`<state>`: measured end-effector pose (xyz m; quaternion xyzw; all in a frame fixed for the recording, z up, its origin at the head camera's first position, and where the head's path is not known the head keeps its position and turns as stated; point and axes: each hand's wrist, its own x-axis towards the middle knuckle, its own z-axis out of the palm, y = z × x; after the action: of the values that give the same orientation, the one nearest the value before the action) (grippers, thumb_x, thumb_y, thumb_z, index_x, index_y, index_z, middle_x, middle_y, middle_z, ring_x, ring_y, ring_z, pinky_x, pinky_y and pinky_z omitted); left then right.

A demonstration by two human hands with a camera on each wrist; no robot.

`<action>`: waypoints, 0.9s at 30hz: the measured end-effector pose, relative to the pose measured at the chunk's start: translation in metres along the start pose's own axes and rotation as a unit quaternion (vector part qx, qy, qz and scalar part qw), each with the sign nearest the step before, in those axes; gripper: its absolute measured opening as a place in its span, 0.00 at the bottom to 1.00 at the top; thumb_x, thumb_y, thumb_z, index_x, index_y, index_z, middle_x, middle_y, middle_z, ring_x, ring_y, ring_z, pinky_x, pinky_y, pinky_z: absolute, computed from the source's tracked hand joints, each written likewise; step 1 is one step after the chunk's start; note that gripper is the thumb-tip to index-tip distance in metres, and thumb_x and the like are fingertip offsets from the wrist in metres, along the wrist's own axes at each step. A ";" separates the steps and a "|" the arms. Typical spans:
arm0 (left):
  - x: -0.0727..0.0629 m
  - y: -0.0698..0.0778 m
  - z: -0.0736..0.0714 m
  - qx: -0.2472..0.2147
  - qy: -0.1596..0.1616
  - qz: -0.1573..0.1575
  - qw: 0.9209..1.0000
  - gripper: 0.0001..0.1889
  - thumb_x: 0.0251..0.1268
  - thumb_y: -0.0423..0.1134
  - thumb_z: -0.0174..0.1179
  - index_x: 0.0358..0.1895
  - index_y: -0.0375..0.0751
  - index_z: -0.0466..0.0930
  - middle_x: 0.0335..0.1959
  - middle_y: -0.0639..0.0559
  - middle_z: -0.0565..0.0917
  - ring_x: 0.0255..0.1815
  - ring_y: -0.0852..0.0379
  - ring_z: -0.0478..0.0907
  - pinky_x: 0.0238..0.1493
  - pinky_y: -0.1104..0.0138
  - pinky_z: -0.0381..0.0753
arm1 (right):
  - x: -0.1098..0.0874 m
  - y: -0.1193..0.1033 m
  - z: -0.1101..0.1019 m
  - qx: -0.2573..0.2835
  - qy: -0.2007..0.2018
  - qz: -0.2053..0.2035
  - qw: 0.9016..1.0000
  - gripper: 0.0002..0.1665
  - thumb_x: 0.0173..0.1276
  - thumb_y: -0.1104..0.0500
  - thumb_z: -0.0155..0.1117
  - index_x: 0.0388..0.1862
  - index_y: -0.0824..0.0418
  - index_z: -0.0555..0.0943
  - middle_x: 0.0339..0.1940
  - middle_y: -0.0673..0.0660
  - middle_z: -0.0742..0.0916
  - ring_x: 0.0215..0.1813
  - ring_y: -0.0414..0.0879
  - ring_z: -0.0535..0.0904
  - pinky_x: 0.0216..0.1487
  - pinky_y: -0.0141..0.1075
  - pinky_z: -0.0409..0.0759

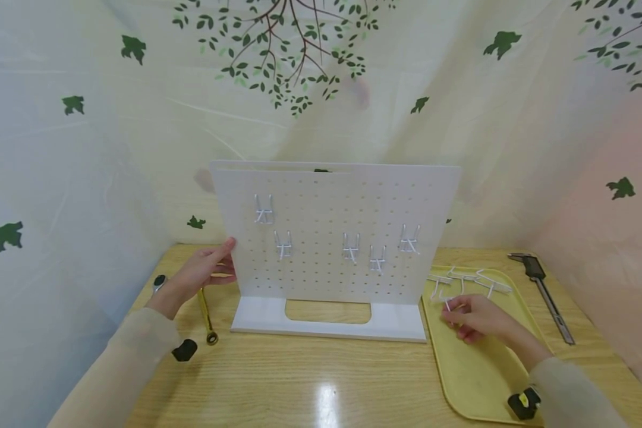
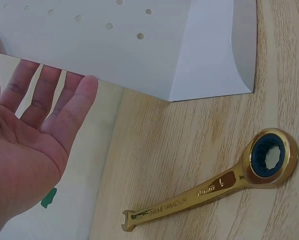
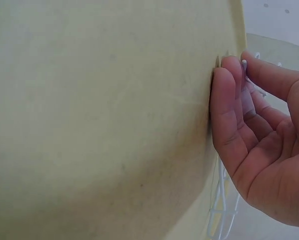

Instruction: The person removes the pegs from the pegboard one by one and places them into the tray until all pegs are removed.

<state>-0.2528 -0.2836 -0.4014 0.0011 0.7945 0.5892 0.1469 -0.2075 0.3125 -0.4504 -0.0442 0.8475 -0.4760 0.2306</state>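
A white pegboard stands upright on its base, with several white wire hooks mounted across its face. At the board's left edge, my left hand grips it, thumb toward the front and fingers behind. My right hand is over the far left part of a yellow tray, pinching a white hook between thumb and fingertips. Most of that hook is hidden by the fingers in the right wrist view. Other loose white hooks lie at the tray's far end.
A gold ratcheting wrench lies on the wooden table left of the board. Near it are a black object and a round silver-and-black item. A caliper lies right of the tray; a tape measure sits at the tray's near end.
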 end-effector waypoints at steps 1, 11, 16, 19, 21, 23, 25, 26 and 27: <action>0.000 0.000 0.000 0.001 0.001 0.000 1.000 0.38 0.74 0.66 0.49 0.59 0.29 0.79 0.52 0.41 0.84 0.52 0.46 0.83 0.54 0.59 0.85 | 0.000 0.000 0.000 0.000 -0.001 0.002 1.000 0.18 0.74 0.58 0.66 0.50 0.73 0.75 0.26 0.54 0.84 0.23 0.44 0.81 0.25 0.38 0.86; 0.004 -0.005 0.000 0.002 0.010 -0.003 1.000 0.41 0.72 0.69 0.49 0.58 0.29 0.80 0.53 0.40 0.83 0.51 0.47 0.84 0.52 0.59 0.86 | -0.001 0.001 0.001 0.020 -0.019 0.007 1.000 0.19 0.74 0.56 0.66 0.49 0.71 0.75 0.27 0.53 0.84 0.23 0.42 0.79 0.24 0.35 0.85; 0.004 -0.006 0.000 0.005 0.008 -0.001 1.000 0.41 0.72 0.70 0.49 0.59 0.29 0.79 0.53 0.40 0.83 0.51 0.47 0.84 0.52 0.59 0.86 | 0.001 0.004 0.000 0.020 -0.019 0.011 1.000 0.21 0.74 0.54 0.67 0.51 0.71 0.75 0.28 0.54 0.85 0.24 0.42 0.79 0.24 0.35 0.85; 0.004 -0.006 -0.001 0.004 0.004 -0.001 1.000 0.41 0.72 0.69 0.49 0.59 0.28 0.79 0.53 0.39 0.83 0.51 0.47 0.84 0.52 0.59 0.86 | 0.001 0.005 0.000 0.020 -0.021 0.012 1.000 0.22 0.74 0.53 0.67 0.52 0.71 0.75 0.29 0.54 0.85 0.24 0.43 0.80 0.25 0.35 0.85; 0.004 -0.005 -0.001 0.004 0.004 -0.001 1.000 0.41 0.72 0.69 0.49 0.59 0.28 0.78 0.53 0.39 0.83 0.52 0.47 0.84 0.52 0.59 0.86 | 0.002 0.005 0.000 0.021 -0.021 0.013 0.999 0.23 0.73 0.52 0.68 0.52 0.70 0.76 0.29 0.54 0.85 0.25 0.43 0.80 0.25 0.36 0.85; 0.004 -0.005 -0.001 0.004 0.004 -0.001 1.000 0.42 0.72 0.70 0.49 0.59 0.28 0.78 0.54 0.39 0.83 0.52 0.47 0.83 0.53 0.60 0.85 | 0.002 0.005 0.000 0.020 -0.021 0.013 0.999 0.23 0.73 0.52 0.68 0.52 0.70 0.76 0.29 0.54 0.85 0.25 0.43 0.80 0.25 0.36 0.85; 0.004 -0.005 -0.001 0.008 0.005 -0.001 1.000 0.42 0.72 0.70 0.48 0.59 0.29 0.78 0.54 0.39 0.83 0.52 0.47 0.83 0.52 0.60 0.85 | 0.002 0.005 0.001 0.019 -0.016 0.017 1.000 0.23 0.73 0.51 0.68 0.52 0.69 0.76 0.29 0.54 0.85 0.25 0.43 0.79 0.25 0.35 0.85; 0.005 -0.005 -0.001 0.010 0.004 -0.002 1.000 0.42 0.71 0.70 0.48 0.60 0.29 0.78 0.54 0.39 0.83 0.52 0.47 0.83 0.52 0.60 0.86 | 0.002 0.005 0.001 0.019 -0.014 0.019 1.000 0.23 0.73 0.51 0.68 0.52 0.69 0.76 0.29 0.54 0.85 0.25 0.43 0.79 0.25 0.35 0.84; 0.005 -0.004 -0.001 0.012 0.004 -0.002 1.000 0.42 0.71 0.70 0.48 0.60 0.29 0.78 0.54 0.39 0.83 0.52 0.47 0.83 0.52 0.60 0.85 | 0.002 0.006 0.001 0.018 -0.012 0.021 1.000 0.23 0.73 0.50 0.67 0.52 0.69 0.76 0.30 0.54 0.85 0.25 0.43 0.79 0.25 0.35 0.84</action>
<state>-0.2566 -0.2849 -0.4064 -0.0013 0.8020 0.5795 0.1449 -0.2079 0.3142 -0.4561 -0.0277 0.8368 -0.4858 0.2510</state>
